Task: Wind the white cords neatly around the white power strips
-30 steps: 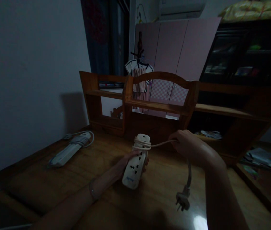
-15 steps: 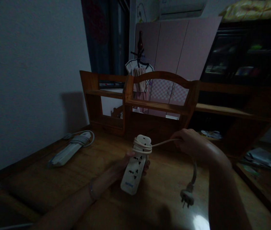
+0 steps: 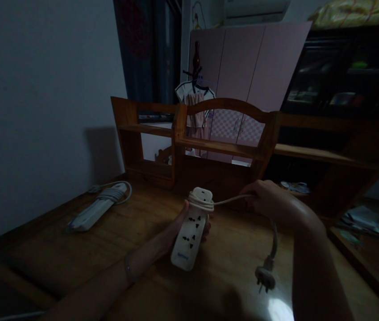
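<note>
My left hand point(image 3: 176, 227) grips a white power strip point(image 3: 186, 245) above the desk, thumb along its left edge and fingertips showing at its right. Several turns of white cord point(image 3: 201, 203) are wrapped around the strip's upper part. From there the cord runs taut to my right hand point(image 3: 259, 196), which is closed on it at the right. Below that hand the loose end hangs down, with a plug point(image 3: 265, 277) whose metal pins point downward. The strip is tilted, its sockets facing me.
A second power strip point(image 3: 92, 214), its cord wound round it, lies at the desk's left. A wooden shelf unit point(image 3: 222, 147) stands along the back of the wooden desk point(image 3: 135, 240). Papers point(image 3: 373, 225) lie at the far right.
The cord turns sit slightly higher and closer together on the strip. My left thumb has shifted up beside them. The plug has swung a little to the right and down.
</note>
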Demonstrator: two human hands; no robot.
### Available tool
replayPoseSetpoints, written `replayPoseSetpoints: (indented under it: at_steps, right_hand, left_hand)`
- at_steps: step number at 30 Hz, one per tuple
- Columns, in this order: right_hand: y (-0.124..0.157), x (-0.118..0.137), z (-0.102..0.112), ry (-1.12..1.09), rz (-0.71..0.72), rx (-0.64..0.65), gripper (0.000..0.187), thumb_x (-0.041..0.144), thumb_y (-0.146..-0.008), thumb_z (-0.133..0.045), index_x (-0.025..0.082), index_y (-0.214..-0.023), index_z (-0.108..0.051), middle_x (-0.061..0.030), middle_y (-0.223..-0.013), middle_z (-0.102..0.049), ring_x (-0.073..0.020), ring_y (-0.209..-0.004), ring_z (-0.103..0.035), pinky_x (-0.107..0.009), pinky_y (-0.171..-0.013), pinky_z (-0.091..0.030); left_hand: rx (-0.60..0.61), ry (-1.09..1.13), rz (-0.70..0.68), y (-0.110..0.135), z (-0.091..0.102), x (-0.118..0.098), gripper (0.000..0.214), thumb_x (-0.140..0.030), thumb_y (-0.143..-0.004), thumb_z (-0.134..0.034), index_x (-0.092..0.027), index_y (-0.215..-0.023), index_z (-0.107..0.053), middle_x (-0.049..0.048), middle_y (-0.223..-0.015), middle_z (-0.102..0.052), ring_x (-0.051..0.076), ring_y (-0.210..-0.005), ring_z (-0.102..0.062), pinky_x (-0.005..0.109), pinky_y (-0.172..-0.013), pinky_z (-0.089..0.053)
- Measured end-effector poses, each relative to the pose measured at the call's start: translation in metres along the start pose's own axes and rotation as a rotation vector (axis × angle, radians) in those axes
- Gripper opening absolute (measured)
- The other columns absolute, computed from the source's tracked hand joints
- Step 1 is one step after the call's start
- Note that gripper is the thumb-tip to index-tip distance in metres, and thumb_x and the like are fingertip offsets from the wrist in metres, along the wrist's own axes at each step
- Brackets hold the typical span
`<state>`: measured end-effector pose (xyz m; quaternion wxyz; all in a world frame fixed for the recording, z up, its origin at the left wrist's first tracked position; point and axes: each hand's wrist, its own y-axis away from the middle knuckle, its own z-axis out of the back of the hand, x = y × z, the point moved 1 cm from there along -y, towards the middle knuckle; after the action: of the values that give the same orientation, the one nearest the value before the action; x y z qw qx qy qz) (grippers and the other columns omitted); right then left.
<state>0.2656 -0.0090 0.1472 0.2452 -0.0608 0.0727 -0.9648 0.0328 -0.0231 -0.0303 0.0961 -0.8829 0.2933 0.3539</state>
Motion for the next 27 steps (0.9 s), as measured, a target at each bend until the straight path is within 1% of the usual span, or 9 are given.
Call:
replayPoseSetpoints:
  at_steps: [4,8,11,14,16,19,22,25,27]
  right_hand:
    - [-0.001,0.009,-0.003,0.008,0.032,0.007,0.027,0.011,-0.079,-0.047,0.019,-0.087,-0.072,-0.0044,-0.076,-0.068,-0.0148,-0.068,-0.061,-0.022,-0.057,-0.036]
    - [0.001,0.032,-0.012,0.091,0.066,0.027,0.024,0.009,-0.081,-0.048,0.018,-0.085,-0.070,-0.0067,-0.078,-0.067,-0.0167,-0.075,-0.062,-0.024,-0.064,-0.038]
    - [0.004,0.058,-0.019,0.180,0.100,-0.006,0.023,0.006,-0.082,-0.046,0.016,-0.085,-0.067,-0.0076,-0.084,-0.067,-0.0172,-0.078,-0.062,-0.025,-0.064,-0.037]
    - [0.007,0.084,-0.023,0.246,0.165,0.004,0.024,0.002,-0.084,-0.044,0.015,-0.086,-0.064,-0.0082,-0.083,-0.066,-0.0167,-0.077,-0.063,-0.025,-0.064,-0.037]
    - [0.007,0.094,-0.023,0.266,0.189,-0.013,0.024,0.002,-0.085,-0.043,0.014,-0.089,-0.063,-0.0087,-0.084,-0.065,-0.0165,-0.078,-0.063,-0.025,-0.065,-0.038]
    - [0.003,0.095,-0.024,0.269,0.194,-0.060,0.024,0.003,-0.087,-0.042,0.014,-0.091,-0.062,-0.0081,-0.085,-0.066,-0.0173,-0.078,-0.064,-0.025,-0.064,-0.038]
    - [-0.003,0.089,-0.028,0.266,0.205,-0.110,0.022,0.003,-0.087,-0.042,0.015,-0.088,-0.061,-0.0067,-0.084,-0.066,-0.0189,-0.074,-0.064,-0.027,-0.059,-0.037]
    - [-0.008,0.086,-0.033,0.254,0.229,-0.126,0.023,0.002,-0.085,-0.043,0.016,-0.087,-0.061,-0.0059,-0.083,-0.066,-0.0190,-0.073,-0.063,-0.027,-0.058,-0.035]
    - [-0.011,0.087,-0.036,0.241,0.245,-0.106,0.022,0.002,-0.084,-0.044,0.016,-0.087,-0.060,-0.0055,-0.082,-0.066,-0.0183,-0.072,-0.063,-0.027,-0.057,-0.033]
  left_hand:
    - [-0.012,0.035,-0.055,-0.003,-0.002,-0.003,0.075,-0.076,-0.077,-0.040,-0.011,-0.109,-0.062,0.0106,-0.086,-0.065,0.019,-0.071,-0.062,0.030,-0.066,-0.050]
    - [-0.068,0.038,-0.101,-0.005,0.002,-0.009,0.075,-0.076,-0.077,-0.040,-0.010,-0.104,-0.063,0.0100,-0.085,-0.065,0.018,-0.068,-0.063,0.029,-0.063,-0.051]
    - [-0.175,0.016,-0.137,-0.007,0.008,-0.015,0.072,-0.076,-0.075,-0.044,-0.012,-0.103,-0.063,0.0088,-0.082,-0.066,0.017,-0.063,-0.063,0.029,-0.059,-0.051]
    - [-0.313,-0.067,-0.273,-0.012,0.014,-0.020,0.070,-0.076,-0.076,-0.043,-0.012,-0.096,-0.064,0.0072,-0.074,-0.066,0.017,-0.060,-0.062,0.028,-0.056,-0.050]
    - [-0.367,-0.095,-0.350,-0.015,0.019,-0.024,0.068,-0.075,-0.077,-0.041,-0.013,-0.090,-0.064,0.0059,-0.071,-0.065,0.016,-0.060,-0.062,0.026,-0.057,-0.050]
    - [-0.417,-0.204,-0.437,-0.016,0.026,-0.029,0.069,-0.075,-0.079,-0.038,-0.013,-0.090,-0.064,0.0065,-0.073,-0.066,0.016,-0.062,-0.062,0.026,-0.060,-0.050]
    - [-0.517,-0.451,-0.533,-0.014,0.030,-0.032,0.070,-0.074,-0.080,-0.035,-0.013,-0.093,-0.066,0.0090,-0.081,-0.068,0.018,-0.067,-0.063,0.028,-0.063,-0.049]
    - [-0.650,-0.642,-0.603,-0.011,0.026,-0.029,0.066,-0.070,-0.082,-0.036,-0.013,-0.090,-0.067,0.0096,-0.082,-0.068,0.020,-0.071,-0.063,0.029,-0.065,-0.048]
    - [-0.735,-0.702,-0.658,-0.008,0.021,-0.025,0.061,-0.067,-0.083,-0.038,-0.014,-0.089,-0.067,0.0091,-0.082,-0.068,0.020,-0.072,-0.063,0.029,-0.066,-0.047]
